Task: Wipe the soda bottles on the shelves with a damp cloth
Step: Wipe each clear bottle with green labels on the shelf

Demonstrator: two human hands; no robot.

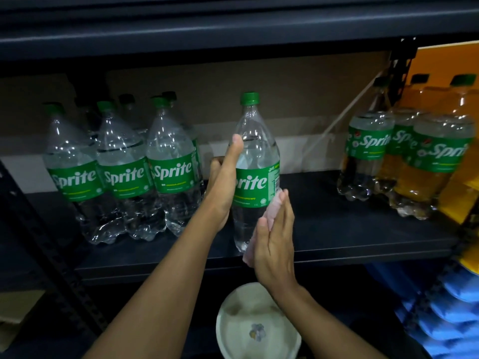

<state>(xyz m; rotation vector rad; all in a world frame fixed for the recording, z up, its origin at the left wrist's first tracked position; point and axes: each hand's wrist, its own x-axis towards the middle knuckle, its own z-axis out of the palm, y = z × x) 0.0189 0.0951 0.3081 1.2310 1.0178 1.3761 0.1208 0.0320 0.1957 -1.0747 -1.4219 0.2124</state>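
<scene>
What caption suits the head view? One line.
Left hand holds a Sprite bottle at the shelf while right hand presses a cloth against it.

A shop stockroom: dark metal shelf (337,244) stocked with rows of Sprite bottles (124,174).

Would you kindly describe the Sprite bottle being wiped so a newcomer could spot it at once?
Start at the dark shelf, with Sprite bottles clustered at its left and right. The lone bottle is in the gap between them. Only it is gripped by the left hand, while the right hand presses a pale cloth to its side.
</scene>
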